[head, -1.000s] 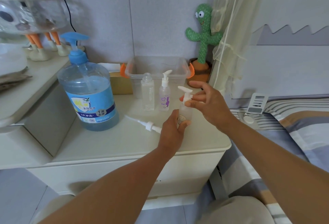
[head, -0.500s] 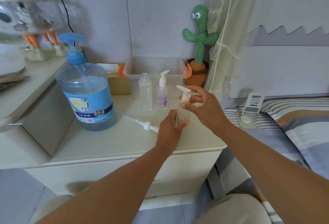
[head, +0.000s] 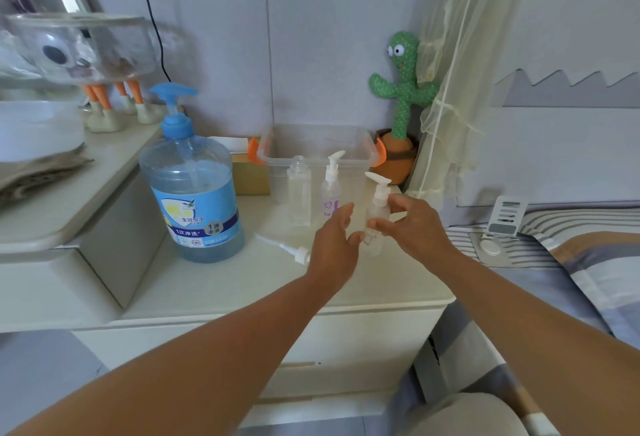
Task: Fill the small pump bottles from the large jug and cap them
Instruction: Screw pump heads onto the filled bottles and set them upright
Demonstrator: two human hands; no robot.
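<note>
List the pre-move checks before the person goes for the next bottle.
1. Cap on front bottle: ok, the pump head sits on its neck. Thread tightness: cannot tell.
2. Grip of right hand on that bottle: ok, thumb and fingers pinch it.
3. Free left hand: ok, fingers open, holds nothing.
4. Upright uncapped bottle: ok, neck open. Fill level: cannot tell through clear plastic.
5. Spare loose pump: ok, lies on the nightstand beside the left hand.
6. Supply in jug: ok, blue liquid inside, its own pump fitted.
</note>
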